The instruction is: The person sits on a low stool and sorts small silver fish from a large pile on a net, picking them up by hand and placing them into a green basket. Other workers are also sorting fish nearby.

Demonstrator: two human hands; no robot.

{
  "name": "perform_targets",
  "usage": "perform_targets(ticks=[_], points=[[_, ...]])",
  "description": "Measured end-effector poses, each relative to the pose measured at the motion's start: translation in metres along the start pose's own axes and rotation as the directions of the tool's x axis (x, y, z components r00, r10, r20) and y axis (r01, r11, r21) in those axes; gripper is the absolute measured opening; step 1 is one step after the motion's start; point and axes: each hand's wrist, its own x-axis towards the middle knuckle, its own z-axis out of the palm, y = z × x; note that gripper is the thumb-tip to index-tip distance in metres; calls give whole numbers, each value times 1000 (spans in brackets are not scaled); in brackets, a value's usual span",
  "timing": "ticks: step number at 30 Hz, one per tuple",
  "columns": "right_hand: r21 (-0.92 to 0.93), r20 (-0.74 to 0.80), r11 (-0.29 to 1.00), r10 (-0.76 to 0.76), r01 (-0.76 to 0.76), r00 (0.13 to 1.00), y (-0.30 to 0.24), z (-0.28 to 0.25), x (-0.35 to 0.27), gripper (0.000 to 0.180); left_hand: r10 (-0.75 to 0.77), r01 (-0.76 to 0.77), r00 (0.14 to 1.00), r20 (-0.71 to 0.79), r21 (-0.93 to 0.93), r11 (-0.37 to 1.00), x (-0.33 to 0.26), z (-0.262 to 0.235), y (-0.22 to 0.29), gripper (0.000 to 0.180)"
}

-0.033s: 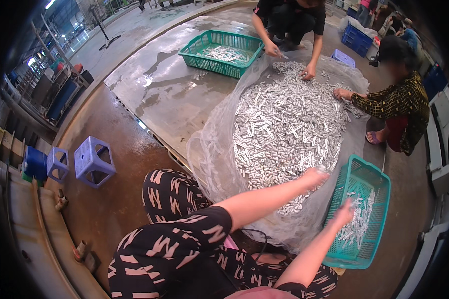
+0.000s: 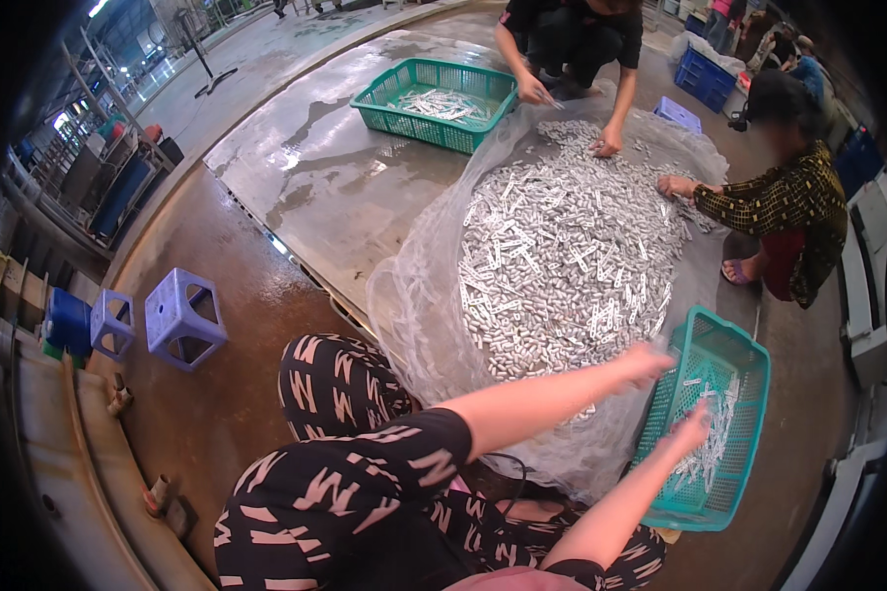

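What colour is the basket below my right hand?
Teal green; the basket shows best in head view.

Wet brown floor (image 2: pixel 237 394) shining, two purple stools (image 2: pixel 168 303) standing left, white lamp (image 2: pixel 99 8) glowing top left, blue crate (image 2: pixel 702 81) back right!

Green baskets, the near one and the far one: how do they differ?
The near basket lies right of the pile; the far basket lies beyond it to the left. The near basket's long sides run roughly up the picture, the far basket's across it. The wearer's right hand shows over the near basket, not the far basket. Both are rectangular, perforated and hold whitish pieces.
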Motion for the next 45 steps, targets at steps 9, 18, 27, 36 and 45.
perform_targets(ticks=[9,18,27,36,45], points=[[69,-497,968,-176,241,850,-12,-65,34,71,31,-5,936,352,-74,997,10,47,-13,87],[-377,230,725,-529,576,817,24,31,-49,22,482,-52,585,-652,563,825,-3,-259,-104,31],[-817,527,409,242,407,815,85,47,-102,59,529,233,780,-335,940,251,-60,-196,-120,80],[-804,552,398,222,442,804,75,54,-106,64,150,-206,971,188,972,115,-84,-80,-123,65],[-297,811,468,-337,833,478,89,70,-119,29,436,77,875,-210,950,302,-57,-185,-106,22]])
